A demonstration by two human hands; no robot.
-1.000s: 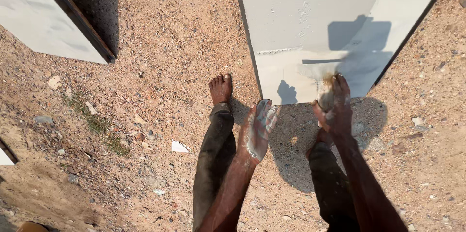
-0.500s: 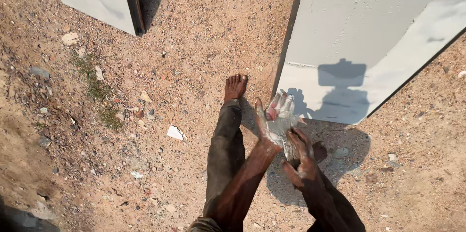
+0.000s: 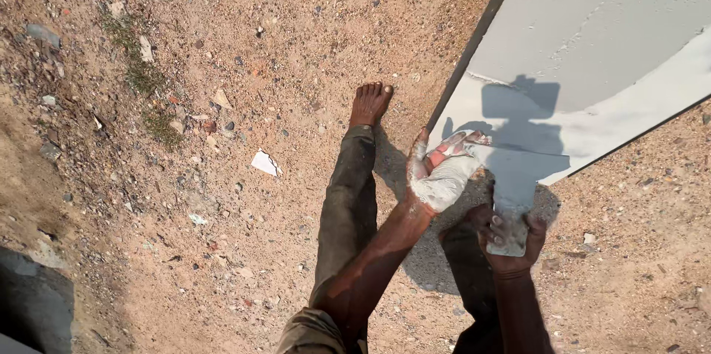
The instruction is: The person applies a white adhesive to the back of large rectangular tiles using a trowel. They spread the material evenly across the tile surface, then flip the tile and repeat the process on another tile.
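Outdoor dirt yard, hard sun
Sandy gravel ground (image 3: 222, 250) w/ stones, grass tuft (image 3: 141, 76), paper scrap (image 3: 264, 163), sharp shadows.

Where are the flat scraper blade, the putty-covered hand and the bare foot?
scraper blade (image 3: 516, 191): head view, middle of the flat blade.
left hand (image 3: 443, 176): head view, putty-coated palm.
bare foot (image 3: 369, 104): head view, top of the foot.
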